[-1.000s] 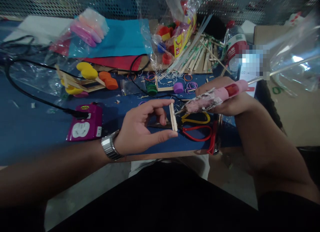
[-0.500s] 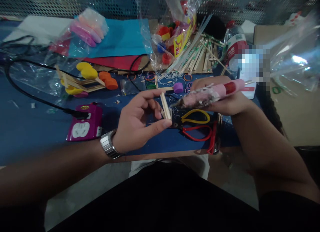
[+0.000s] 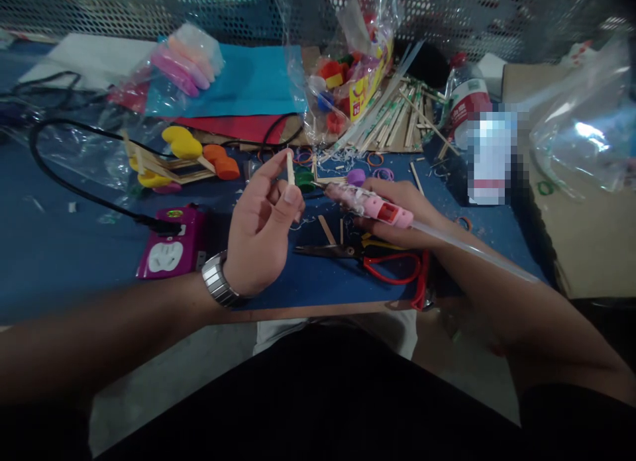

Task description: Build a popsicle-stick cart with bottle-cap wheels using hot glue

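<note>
Between the fingertips and thumb of my left hand a short wooden stick piece is pinched, roughly upright. My right hand grips a pink glue gun, its dark nozzle pointing left, a short gap from the stick piece. A clear glue stick sticks out of the gun's back end over my right wrist. Below the gun lie scissors with red handles and a yellow-handled tool, partly hidden. Small wooden pieces and glue strands lie between my hands.
A purple power socket with a black cable is at left, below a stick frame with yellow and orange discs. Behind are blue paper, a bag of coloured caps, many sticks, a bottle and cardboard.
My left hand has moved left and turned with the stick piece. The glue gun has swung so its nozzle is further left and its back end lower. More of the scissors shows.
</note>
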Action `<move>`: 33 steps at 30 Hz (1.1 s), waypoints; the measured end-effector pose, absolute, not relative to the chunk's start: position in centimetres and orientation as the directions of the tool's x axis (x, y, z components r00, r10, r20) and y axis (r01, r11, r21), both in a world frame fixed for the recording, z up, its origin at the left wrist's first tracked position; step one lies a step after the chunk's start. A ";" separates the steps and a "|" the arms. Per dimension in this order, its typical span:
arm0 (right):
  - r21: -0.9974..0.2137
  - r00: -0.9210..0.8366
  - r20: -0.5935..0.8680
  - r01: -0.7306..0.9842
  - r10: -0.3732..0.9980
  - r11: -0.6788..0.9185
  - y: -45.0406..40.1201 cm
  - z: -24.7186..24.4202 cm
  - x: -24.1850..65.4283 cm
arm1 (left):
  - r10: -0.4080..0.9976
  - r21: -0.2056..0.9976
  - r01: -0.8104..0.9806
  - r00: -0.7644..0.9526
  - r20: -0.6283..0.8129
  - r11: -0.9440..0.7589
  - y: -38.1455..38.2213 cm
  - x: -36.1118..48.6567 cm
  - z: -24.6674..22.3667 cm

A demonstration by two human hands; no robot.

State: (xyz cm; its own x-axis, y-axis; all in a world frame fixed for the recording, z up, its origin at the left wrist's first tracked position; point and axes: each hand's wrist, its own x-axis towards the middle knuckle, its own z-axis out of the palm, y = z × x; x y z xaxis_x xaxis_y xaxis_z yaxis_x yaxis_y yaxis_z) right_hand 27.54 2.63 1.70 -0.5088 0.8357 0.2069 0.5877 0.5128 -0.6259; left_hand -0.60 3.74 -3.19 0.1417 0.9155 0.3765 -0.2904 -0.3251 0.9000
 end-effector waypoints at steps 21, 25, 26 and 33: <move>-0.556 -0.720 0.152 0.505 0.678 0.661 4.7 -0.5 27.7 | 0.884 0.870 -0.256 0.095 0.457 -0.422 3.3 0.1 -2.2; -0.578 -0.732 0.146 0.483 0.665 0.658 4.7 -0.3 27.7 | 0.886 0.875 -0.260 0.115 0.448 -0.409 3.2 -0.1 -2.1; -0.585 -0.728 0.148 0.481 0.669 0.653 4.7 -0.2 27.7 | 0.886 0.876 -0.256 0.117 0.448 -0.409 3.3 -0.1 -2.2; -0.606 -0.721 0.062 0.523 0.690 0.600 4.4 0.8 27.2 | 0.892 0.887 -0.219 0.112 0.438 -0.407 3.5 -0.2 -3.0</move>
